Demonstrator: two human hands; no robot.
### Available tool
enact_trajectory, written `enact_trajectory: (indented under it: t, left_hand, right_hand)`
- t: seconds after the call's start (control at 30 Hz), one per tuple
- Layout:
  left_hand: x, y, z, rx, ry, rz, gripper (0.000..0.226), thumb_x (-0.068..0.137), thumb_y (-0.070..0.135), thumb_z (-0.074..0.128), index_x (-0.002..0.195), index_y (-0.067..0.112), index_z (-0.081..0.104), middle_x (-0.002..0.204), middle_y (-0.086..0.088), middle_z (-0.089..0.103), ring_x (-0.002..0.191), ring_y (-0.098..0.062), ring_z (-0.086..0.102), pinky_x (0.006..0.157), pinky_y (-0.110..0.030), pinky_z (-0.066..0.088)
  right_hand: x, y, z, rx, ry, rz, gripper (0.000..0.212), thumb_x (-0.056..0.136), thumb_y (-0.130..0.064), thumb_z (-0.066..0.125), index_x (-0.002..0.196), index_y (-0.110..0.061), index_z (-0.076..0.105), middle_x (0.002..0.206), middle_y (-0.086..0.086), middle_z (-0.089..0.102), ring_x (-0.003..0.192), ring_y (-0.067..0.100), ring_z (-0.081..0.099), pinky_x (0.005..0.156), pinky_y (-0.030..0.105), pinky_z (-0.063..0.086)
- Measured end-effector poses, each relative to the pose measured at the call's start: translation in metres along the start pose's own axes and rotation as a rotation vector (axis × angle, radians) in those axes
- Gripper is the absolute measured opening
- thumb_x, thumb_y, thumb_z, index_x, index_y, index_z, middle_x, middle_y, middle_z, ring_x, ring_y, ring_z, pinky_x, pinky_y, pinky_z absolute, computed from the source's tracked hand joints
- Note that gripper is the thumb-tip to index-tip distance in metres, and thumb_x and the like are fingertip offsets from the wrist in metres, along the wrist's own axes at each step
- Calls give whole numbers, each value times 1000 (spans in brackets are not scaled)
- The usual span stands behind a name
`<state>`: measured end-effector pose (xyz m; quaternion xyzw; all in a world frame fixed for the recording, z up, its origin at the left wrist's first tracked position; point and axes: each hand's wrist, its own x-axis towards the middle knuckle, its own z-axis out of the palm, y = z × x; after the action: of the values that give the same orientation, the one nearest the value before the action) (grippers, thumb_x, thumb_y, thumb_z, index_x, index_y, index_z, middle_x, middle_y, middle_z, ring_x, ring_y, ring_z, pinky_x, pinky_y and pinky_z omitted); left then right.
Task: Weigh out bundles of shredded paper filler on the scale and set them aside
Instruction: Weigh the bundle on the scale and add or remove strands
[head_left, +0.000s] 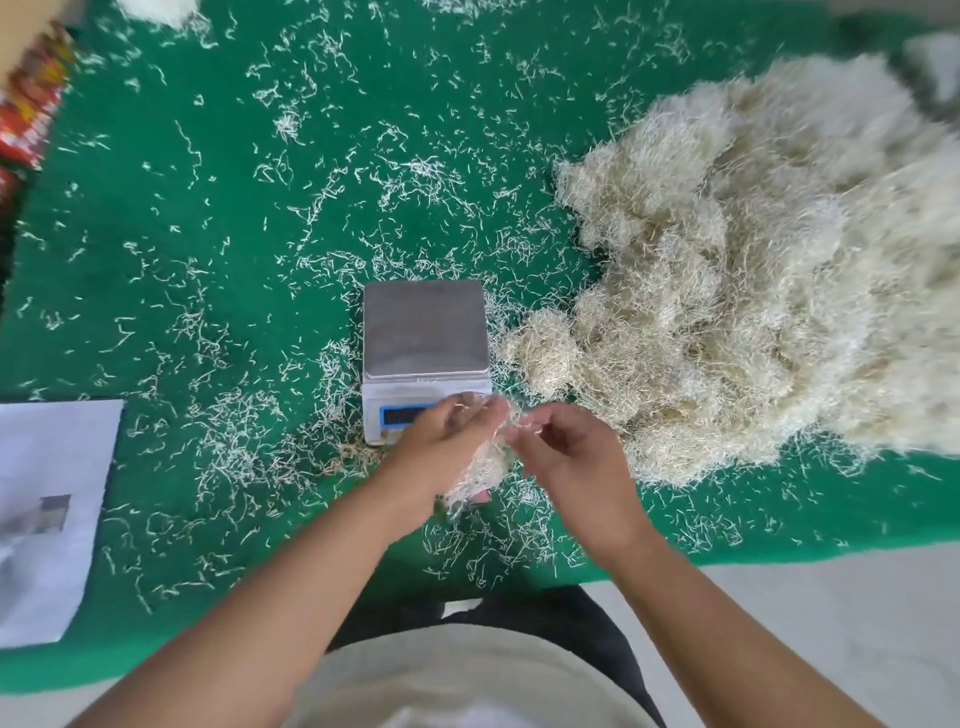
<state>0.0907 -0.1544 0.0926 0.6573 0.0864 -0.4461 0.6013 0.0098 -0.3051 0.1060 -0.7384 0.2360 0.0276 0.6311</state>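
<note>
Left hand (451, 431) gripping a small paper bundle (480, 467), right hand (563, 447) pinching its strands, just before an empty scale (425, 330). Risk: loose strands shedding, skewing weight.

Arms: left forearm (291, 587) and right forearm (691, 613) both bare, no sleeves visible
Hands: left hand (447, 441) and right hand (569, 452) ungloved
Top: pale cream garment (457, 680)
Legs: dark black clothing (566, 618)
</note>
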Motion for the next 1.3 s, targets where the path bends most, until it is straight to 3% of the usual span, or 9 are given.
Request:
enact_trajectory:
  t: [0.17,0.3,0.43,0.63,0.73,0.87,1.03,1.13,1.3]
  left_hand:
    - [-5,12,11,-193,-162,29,39,84,62,72,113,36,78,109,19,76,91,8,71,60,-14,57]
    - [-14,16,-9,-340,-16,11,21,100,32,66,117,26,76,111,-9,78,93,-25,78,62,-33,59]
    - [-21,27,-21,-282,159,132,34,102,12,49,95,27,80,102,-15,76,74,-27,66,46,-28,46]
    - [-48,55,19,-336,154,278,17,83,8,59,69,12,69,62,-11,58,55,-23,56,50,-30,45]
    - [-67,64,45,-296,134,335,32,71,37,66,81,7,67,75,-13,57,65,-20,58,59,-34,46]
    - [-84,63,65,372,438,752,49,100,56,43,81,16,62,100,14,53,82,-2,57,73,-35,46]
    - [-96,67,74,821,703,816,51,106,60,17,102,29,57,150,4,36,138,-20,37,95,-46,50]
    - [-91,63,72,766,656,779,35,106,45,24,107,27,54,164,4,24,151,-19,23,116,-51,32]
    - [-93,57,84,583,608,816,42,103,32,30,141,26,44,165,4,28,152,-13,28,119,-46,36]
  right_hand:
    - [-10,-19,20,-126,-34,-57,10,96,-8,69,92,-16,74,61,-4,59,55,7,52,53,33,52]
    - [-19,-27,17,172,-19,62,20,96,-27,77,115,-30,72,95,-1,79,81,22,76,74,39,61]
    - [-23,-22,5,432,179,272,42,91,-52,71,123,-26,69,118,6,76,108,29,75,88,43,57]
    - [-21,-41,11,872,-11,511,64,104,-67,45,140,-17,63,133,12,71,119,28,70,104,53,54]
    - [-21,-71,19,1126,-181,492,73,105,-67,41,135,-6,67,132,18,70,122,33,69,105,48,52]
    - [-32,-101,23,1182,-288,380,57,106,-64,44,105,-14,71,93,4,68,89,20,71,82,32,58]
    - [-54,-118,7,1049,-263,290,68,106,-66,39,132,-10,65,133,6,65,123,20,65,107,37,48]
    - [-63,-120,-1,974,-217,223,69,108,-64,37,140,-11,65,137,15,69,129,26,66,114,46,49]
    - [-66,-119,-2,975,-197,246,66,107,-66,40,140,-16,67,136,13,70,131,24,65,121,48,40]
